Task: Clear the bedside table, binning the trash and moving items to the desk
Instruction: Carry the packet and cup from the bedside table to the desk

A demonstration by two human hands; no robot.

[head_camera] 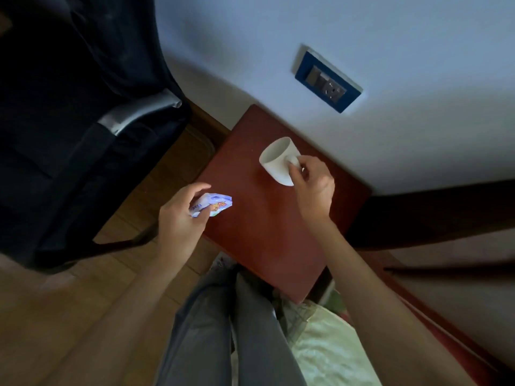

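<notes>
Your right hand (312, 188) has its grip clamped on the handle of the white mug (276, 160), which tilts at the wall side of the red-brown tabletop (259, 232). Your left hand (178, 215) has its grip closed around a crumpled snack wrapper (216, 204) at the tabletop's chair-side edge, beside the black office chair (83, 135).

bedside table (259, 232): reddish-brown wood, smooth, faint satin sheen
mug (276, 160): white ceramic, smooth, softly glossy
wrapper (214, 204): crumpled printed plastic film, shiny, creased
chair (69, 121), upper left of the frame: black matt cloth; armrest bar (139, 114) of brushed grey metal
floor (69, 316): wood planks, smooth, low sheen
wall (390, 37): painted, matt, even
socket plate (327, 82): blue and grey plastic, smooth
trousers (223, 330): grey woven cloth, matt
</notes>
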